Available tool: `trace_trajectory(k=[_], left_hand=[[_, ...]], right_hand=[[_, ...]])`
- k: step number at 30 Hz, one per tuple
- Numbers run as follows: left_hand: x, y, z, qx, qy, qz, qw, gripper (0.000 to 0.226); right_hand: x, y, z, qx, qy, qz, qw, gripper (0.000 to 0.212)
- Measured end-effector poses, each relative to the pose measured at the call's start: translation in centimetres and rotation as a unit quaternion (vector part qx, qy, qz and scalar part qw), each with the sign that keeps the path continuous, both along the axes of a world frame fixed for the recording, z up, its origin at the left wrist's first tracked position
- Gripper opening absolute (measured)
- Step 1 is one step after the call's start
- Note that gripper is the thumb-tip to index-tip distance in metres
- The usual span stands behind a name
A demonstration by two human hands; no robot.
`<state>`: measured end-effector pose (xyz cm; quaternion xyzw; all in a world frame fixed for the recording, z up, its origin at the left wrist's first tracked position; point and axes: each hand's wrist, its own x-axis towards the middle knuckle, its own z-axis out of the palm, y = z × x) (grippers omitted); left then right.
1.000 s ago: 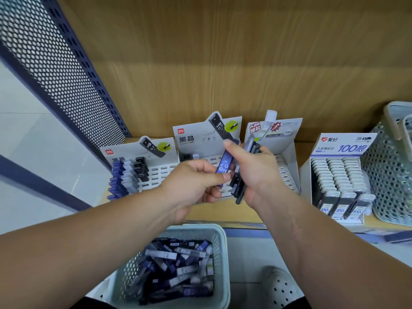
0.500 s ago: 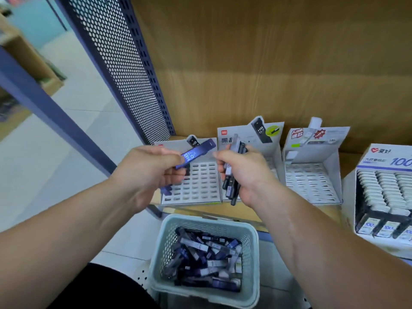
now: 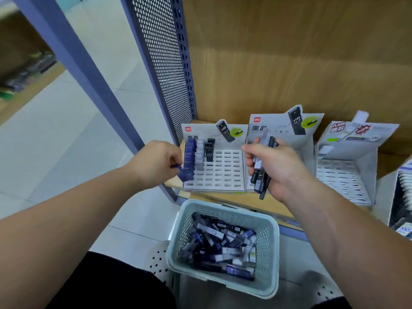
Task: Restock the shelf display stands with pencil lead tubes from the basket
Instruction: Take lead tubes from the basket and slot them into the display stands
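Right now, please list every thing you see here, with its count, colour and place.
left stand: one, white, shelf's left end, holds blue, grey, black tube rows
middle stand: one, white, right of left stand
right stand: one, white, slots mostly empty
box: one, white, far right edge
basket: one, pale green, below shelf
loose tubes: many, blue, black, grey, in basket
left hand: pinches blue tube at left stand
right hand: grips tube bundle, black and grey

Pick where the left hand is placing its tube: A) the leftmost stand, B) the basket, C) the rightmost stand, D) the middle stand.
A: the left hand pinches a blue tube at the blue column in the leftmost stand; the right hand holds a bundle of tubes.
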<state>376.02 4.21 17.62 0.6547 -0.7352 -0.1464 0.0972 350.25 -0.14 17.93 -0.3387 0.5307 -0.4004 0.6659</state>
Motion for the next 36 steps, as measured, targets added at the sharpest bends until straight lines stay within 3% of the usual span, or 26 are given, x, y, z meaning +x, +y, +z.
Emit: trace_trajectory(k=[10,21,32,36], left_hand=[[-0.4,-0.4,-3.4,0.011,-0.023,-0.07,0.997,0.011],[-0.2,-1.2,-4.0,0.012,-0.031,-0.045,0.998,0.017],[-0.9,-1.6,-4.8,0.055,-0.065,-0.026,0.996,0.017],[-2.0,-2.0,-3.3,0.011,-0.036,0.022,0.999,0.011]], right_hand=[[0.4,-0.2,-1.5,0.008,0.031,-0.014,0.999,0.025],[-0.2,-0.3,-1.4,0.006,0.03,-0.014,0.999,0.026],[-0.8,0.1,-0.6,0.031,-0.034,0.003,0.999,0.018],[-0.7,0.2,-0.3,0.048,-0.08,0.003,0.996,0.015]])
